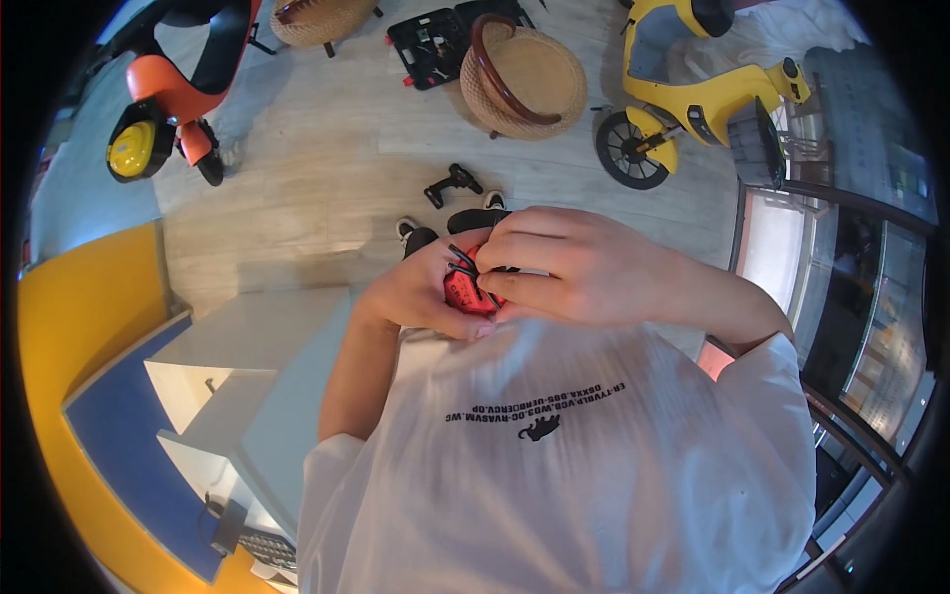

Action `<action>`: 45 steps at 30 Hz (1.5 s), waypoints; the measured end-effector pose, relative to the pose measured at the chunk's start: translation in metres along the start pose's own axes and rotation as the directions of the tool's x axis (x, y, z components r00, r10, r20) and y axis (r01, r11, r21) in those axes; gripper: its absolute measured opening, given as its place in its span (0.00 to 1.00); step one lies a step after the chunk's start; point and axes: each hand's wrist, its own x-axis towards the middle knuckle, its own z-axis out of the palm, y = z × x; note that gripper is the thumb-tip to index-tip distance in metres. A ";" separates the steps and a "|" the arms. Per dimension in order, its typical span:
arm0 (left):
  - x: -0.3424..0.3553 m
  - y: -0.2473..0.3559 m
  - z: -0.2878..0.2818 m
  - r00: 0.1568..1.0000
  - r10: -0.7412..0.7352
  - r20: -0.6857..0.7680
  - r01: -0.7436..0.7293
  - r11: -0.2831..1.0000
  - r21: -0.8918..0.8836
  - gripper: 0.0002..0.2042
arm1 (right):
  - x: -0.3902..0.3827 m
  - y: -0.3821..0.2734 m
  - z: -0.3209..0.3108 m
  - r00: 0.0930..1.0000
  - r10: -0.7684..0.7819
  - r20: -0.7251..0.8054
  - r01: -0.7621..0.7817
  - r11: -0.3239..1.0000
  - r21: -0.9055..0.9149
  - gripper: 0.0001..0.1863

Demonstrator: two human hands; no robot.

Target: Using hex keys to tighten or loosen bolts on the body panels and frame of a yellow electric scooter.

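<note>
In front of my chest, my left hand [424, 289] is closed around a small red holder [461, 290] with thin black bent rods, which look like hex keys [463, 263], sticking out of it. From the right, my right hand [579, 265] reaches over the same holder. Its fingers are bent and pinched together at the black keys, and its thumb is hidden. The right fingers cover part of the holder, so how many keys it bears cannot be made out. On the floor beyond my shoes lies a black cordless drill [454, 185].
An open black tool case [427, 48] lies on the floor beside a round wicker chair [539, 79]. An orange scooter [163, 84] stands far left, a yellow scooter [693, 104] far right. White shelving [247, 332] is near my left; dark-framed glass panels [841, 257] run along my right.
</note>
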 end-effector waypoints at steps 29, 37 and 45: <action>-0.083 0.010 -0.063 0.884 0.395 -0.250 -0.399 0.916 0.035 0.28 | 0.109 0.026 0.071 0.566 0.739 -0.364 -0.128 0.515 0.848 0.11; -0.093 0.061 -0.085 0.643 0.644 -0.415 -0.540 0.765 0.351 0.20 | 0.074 0.072 0.093 0.261 0.933 -0.248 -0.331 0.328 0.885 0.09; -0.046 0.102 -0.124 0.637 0.678 -0.368 -0.539 0.732 0.417 0.20 | 0.053 0.151 0.107 0.118 0.969 -0.216 -0.341 0.244 0.908 0.05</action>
